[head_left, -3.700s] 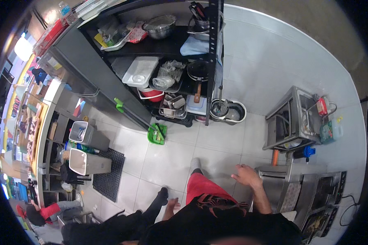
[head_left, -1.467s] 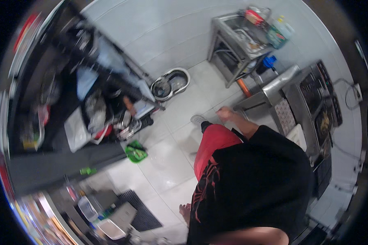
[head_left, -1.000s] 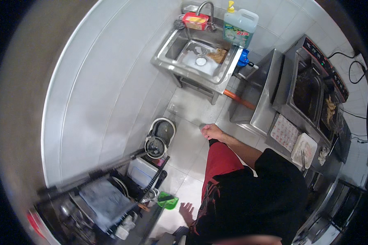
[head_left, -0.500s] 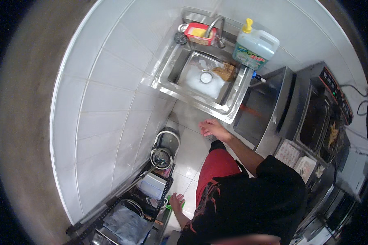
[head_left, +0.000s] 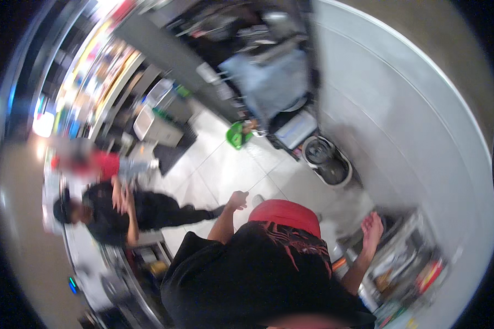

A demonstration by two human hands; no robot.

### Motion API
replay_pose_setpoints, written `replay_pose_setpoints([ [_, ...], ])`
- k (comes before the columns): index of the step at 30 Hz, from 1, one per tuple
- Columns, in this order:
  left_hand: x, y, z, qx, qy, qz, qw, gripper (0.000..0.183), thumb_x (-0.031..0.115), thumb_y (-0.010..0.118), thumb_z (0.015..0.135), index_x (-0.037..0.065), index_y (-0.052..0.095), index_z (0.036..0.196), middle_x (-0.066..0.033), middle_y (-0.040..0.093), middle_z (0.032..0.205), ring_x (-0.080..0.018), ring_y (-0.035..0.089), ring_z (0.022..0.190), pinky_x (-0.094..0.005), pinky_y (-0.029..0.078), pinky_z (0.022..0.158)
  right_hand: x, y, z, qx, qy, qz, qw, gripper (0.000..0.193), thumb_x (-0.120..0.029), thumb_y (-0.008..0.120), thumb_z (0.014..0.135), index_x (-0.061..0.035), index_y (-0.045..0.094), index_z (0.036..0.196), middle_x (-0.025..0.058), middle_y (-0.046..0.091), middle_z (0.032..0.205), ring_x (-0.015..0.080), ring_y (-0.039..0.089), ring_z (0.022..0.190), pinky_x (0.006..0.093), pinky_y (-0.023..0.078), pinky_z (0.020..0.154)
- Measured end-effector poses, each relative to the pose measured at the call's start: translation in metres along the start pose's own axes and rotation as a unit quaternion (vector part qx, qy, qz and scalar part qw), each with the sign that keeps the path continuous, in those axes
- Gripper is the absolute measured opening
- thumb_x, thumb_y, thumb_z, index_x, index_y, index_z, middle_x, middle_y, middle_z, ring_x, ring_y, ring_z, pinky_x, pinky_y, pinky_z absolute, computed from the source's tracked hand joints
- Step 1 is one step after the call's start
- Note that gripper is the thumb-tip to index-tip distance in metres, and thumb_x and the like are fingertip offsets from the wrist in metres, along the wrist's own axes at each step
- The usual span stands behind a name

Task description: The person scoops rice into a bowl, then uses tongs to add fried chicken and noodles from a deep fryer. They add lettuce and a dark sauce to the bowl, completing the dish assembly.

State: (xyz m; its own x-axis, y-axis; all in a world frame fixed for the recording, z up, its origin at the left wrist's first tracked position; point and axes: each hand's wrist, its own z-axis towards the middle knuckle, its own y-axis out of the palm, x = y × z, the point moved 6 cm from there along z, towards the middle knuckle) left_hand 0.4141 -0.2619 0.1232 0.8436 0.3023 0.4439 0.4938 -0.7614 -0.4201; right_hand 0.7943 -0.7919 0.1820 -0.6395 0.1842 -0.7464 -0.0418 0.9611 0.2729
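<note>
My left hand (head_left: 237,200) hangs over the tiled floor just ahead of my red apron or shorts (head_left: 285,215). Its fingers look loosely curled, but blur hides their exact pose and I see no object in it. Off to my right, my right hand (head_left: 372,230) is held out with its fingers partly spread and nothing in them. It is nearest to the metal sink (head_left: 392,268), which lies blurred beside and below it. Neither hand visibly touches anything.
A white-rimmed bin (head_left: 343,178) stands by the wall. Ahead are a dark rack (head_left: 313,71) draped with a grey-blue cloth (head_left: 269,82) and a green dustpan-like thing (head_left: 237,136). A person in black (head_left: 110,211) and another in red (head_left: 107,164) stand at left.
My view has swung round from the sink toward the room. The sink is now at lower right, and two people have come into view. My hands have shifted with my body.
</note>
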Motion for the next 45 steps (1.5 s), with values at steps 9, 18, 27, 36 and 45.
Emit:
replay_pose_setpoints([
  [9, -0.284, -0.01, -0.013, 0.002, -0.154, -0.194, 0.969, 0.036, 0.031, 0.065, 0.089, -0.002, 0.068, 0.102, -0.0158, 0.068, 0.088, -0.0265, 0.06, 0.056, -0.0493, 0.053, 0.053, 0.116, 0.293, 0.002, -0.413, -0.044, -0.689, 0.594, 0.05, -0.041, 0.064, 0.092, -0.0029, 0.059, 0.124, 0.0135, 0.071, 0.103, 0.0261, 0.068, 0.094, 0.0381, 0.055, 0.08],
  [18, -0.415, -0.037, -0.035, 0.067, -0.133, -0.509, 0.848, 0.046, 0.034, 0.055, 0.094, -0.005, 0.058, 0.119, -0.0204, 0.067, 0.081, -0.0253, 0.066, 0.06, -0.0448, 0.055, 0.063, 0.227, 0.554, -0.083, -0.473, -0.193, -0.749, 0.422, 0.057, -0.042, 0.066, 0.09, 0.0019, 0.059, 0.126, 0.0262, 0.066, 0.117, 0.0411, 0.063, 0.111, 0.048, 0.049, 0.097],
  [27, -0.365, -0.129, -0.054, 0.165, -0.219, -0.498, 0.823, 0.059, 0.048, 0.055, 0.096, 0.0, 0.055, 0.129, -0.0186, 0.068, 0.111, -0.0291, 0.068, 0.094, -0.0515, 0.052, 0.077, 0.298, 0.612, -0.089, -0.585, -0.22, -0.735, 0.262, 0.055, -0.044, 0.061, 0.089, 0.0025, 0.062, 0.119, 0.0255, 0.064, 0.121, 0.0421, 0.06, 0.114, 0.0473, 0.047, 0.101],
  [36, -0.327, -0.058, -0.055, 0.101, -0.209, -0.567, 0.79, 0.058, 0.044, 0.052, 0.099, -0.002, 0.047, 0.134, -0.0202, 0.064, 0.115, -0.0328, 0.066, 0.101, -0.0514, 0.051, 0.083, 0.321, 0.48, 0.087, -0.403, 0.05, -0.76, 0.506, 0.042, -0.039, 0.057, 0.087, -0.0027, 0.066, 0.069, 0.0139, 0.062, 0.059, 0.0315, 0.062, 0.053, 0.0468, 0.051, 0.052],
  [45, -0.323, -0.05, -0.053, 0.084, -0.218, -0.56, 0.795, 0.061, 0.045, 0.049, 0.1, -0.002, 0.042, 0.139, -0.0221, 0.058, 0.126, -0.0336, 0.063, 0.107, -0.0524, 0.05, 0.085, 0.288, 0.363, 0.128, -0.209, 0.191, -0.75, 0.598, 0.033, -0.036, 0.069, 0.084, -0.0033, 0.065, 0.085, 0.0087, 0.067, 0.074, 0.021, 0.066, 0.062, 0.0415, 0.056, 0.055],
])
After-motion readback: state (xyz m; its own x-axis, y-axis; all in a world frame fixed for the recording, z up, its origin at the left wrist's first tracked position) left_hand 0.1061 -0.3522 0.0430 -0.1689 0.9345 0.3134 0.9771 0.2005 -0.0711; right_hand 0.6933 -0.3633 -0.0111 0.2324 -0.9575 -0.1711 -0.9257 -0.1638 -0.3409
